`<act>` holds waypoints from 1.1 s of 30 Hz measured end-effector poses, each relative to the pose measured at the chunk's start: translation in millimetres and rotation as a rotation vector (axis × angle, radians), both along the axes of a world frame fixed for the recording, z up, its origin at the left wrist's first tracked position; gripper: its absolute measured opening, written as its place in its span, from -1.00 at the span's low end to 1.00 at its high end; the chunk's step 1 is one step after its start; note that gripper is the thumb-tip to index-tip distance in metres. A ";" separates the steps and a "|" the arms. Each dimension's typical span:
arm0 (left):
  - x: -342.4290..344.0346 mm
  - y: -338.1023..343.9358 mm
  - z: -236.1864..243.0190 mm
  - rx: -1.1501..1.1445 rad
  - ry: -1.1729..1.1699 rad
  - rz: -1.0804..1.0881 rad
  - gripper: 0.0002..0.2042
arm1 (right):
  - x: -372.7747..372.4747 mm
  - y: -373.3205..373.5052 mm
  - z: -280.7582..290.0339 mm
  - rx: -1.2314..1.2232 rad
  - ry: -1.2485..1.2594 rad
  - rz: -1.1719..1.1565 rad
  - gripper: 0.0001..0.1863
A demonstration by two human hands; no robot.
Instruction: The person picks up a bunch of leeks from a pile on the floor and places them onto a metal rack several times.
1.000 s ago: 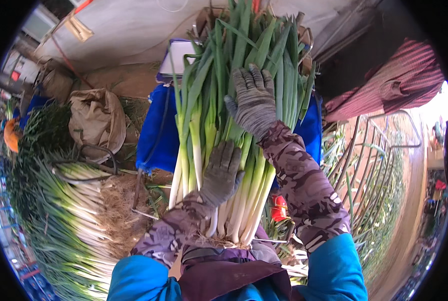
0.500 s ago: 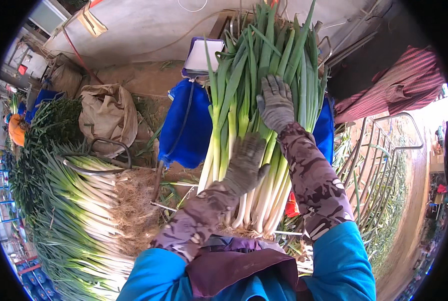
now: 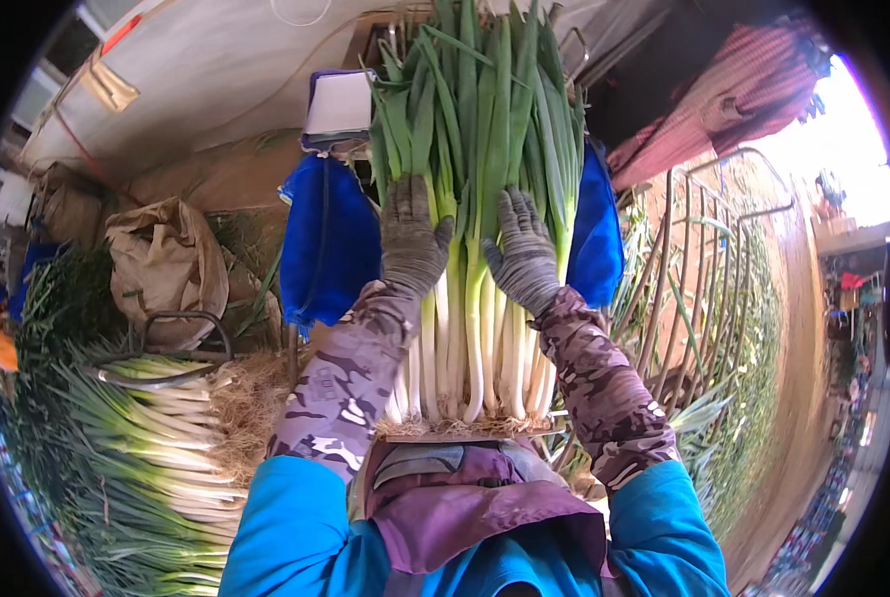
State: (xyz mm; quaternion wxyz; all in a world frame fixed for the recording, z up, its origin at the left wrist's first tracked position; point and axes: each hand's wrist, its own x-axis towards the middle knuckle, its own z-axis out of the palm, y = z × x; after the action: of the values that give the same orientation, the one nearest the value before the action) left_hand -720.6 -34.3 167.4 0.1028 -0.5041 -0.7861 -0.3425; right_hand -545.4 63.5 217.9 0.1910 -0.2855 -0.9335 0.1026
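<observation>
A thick bunch of long green onions [image 3: 470,348] lies lengthwise in front of me, white stems and roots toward my body, green leaves pointing away. My left hand [image 3: 415,237], in a grey glove, rests flat on the left side of the bunch with fingers extended. On its right side my right hand [image 3: 524,249], gloved alike, lies with fingers stretched out toward the leaves. Neither hand grips anything. The roots sit by the edge of a board [image 3: 465,436] close to my apron. Blue cloth [image 3: 331,239] hangs on both sides of the bunch.
To the left, a large pile of green onions [image 3: 156,448] lies by a bent metal bar frame [image 3: 181,348]. Beyond it stands a tan sack [image 3: 166,269]. A metal rack [image 3: 693,269] is at the right, with striped red cloth [image 3: 723,99] behind. A white pad [image 3: 338,104] sits beyond the left blue cloth.
My left hand has moved from the lower stems up to the left side of the bunch. My right hand has come down nearer to me. The whole view has shifted.
</observation>
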 end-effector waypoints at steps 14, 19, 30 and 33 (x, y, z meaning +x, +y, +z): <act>4.2 60.4 17.5 -0.218 0.238 -0.079 -0.31 | -32.9 -45.4 -80.1 0.064 0.160 -0.186 -0.18; -3.3 55.0 25.4 -0.159 0.309 -0.132 -0.32 | -25.5 -48.1 -69.1 0.057 0.176 -0.177 -0.18; -18.2 118.8 49.1 -0.074 0.592 -0.599 -0.41 | 28.0 -107.0 -59.9 -0.407 0.009 -0.189 -0.22; -8.4 125.4 41.7 -0.118 0.578 -0.647 -0.44 | 30.3 -115.3 -76.7 -0.303 0.108 -0.228 -0.22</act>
State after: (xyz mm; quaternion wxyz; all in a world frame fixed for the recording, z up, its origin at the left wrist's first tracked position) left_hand -729.0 91.1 209.1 0.1771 -0.8047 -0.5447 -0.1564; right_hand -515.1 -51.8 141.2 0.2062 -0.4090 -0.8574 0.2347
